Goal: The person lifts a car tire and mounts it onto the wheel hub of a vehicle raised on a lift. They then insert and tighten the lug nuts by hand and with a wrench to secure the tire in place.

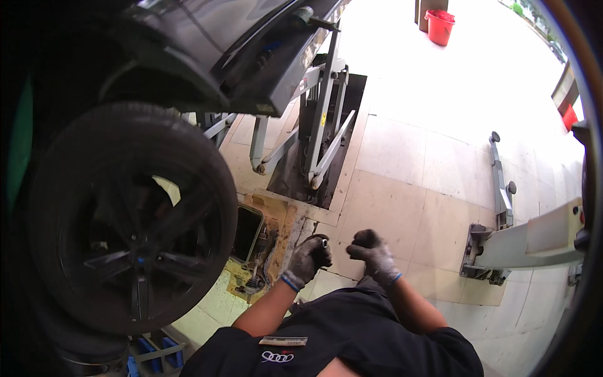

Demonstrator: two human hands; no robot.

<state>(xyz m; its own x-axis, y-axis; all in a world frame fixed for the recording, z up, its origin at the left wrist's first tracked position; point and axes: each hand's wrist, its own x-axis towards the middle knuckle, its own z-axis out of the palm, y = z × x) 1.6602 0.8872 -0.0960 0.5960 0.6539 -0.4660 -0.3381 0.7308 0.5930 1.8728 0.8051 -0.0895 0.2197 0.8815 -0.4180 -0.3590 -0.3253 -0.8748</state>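
My left hand [310, 257], in a dark grey work glove with a blue cuff edge, is closed around a small metal piece with a round shiny end [325, 243]. The rest of that piece is hidden in the fist. Across a narrow gap, my right hand [374, 254], gloved the same way, has its fingers curled in. Whatever it may hold cannot be made out. To the left of both hands is a large wheel [139, 293] with a black tyre and dark spokes, under the dark body of a raised car [188, 38].
A grey scissor lift [323, 119] rises from a floor pit beyond my hands. On the right stands a grey lift arm [534, 242]. A red bucket [439, 28] is far off. An opening with metal parts [254, 283] lies near my left forearm, and a blue crate [154, 352] is below the wheel.
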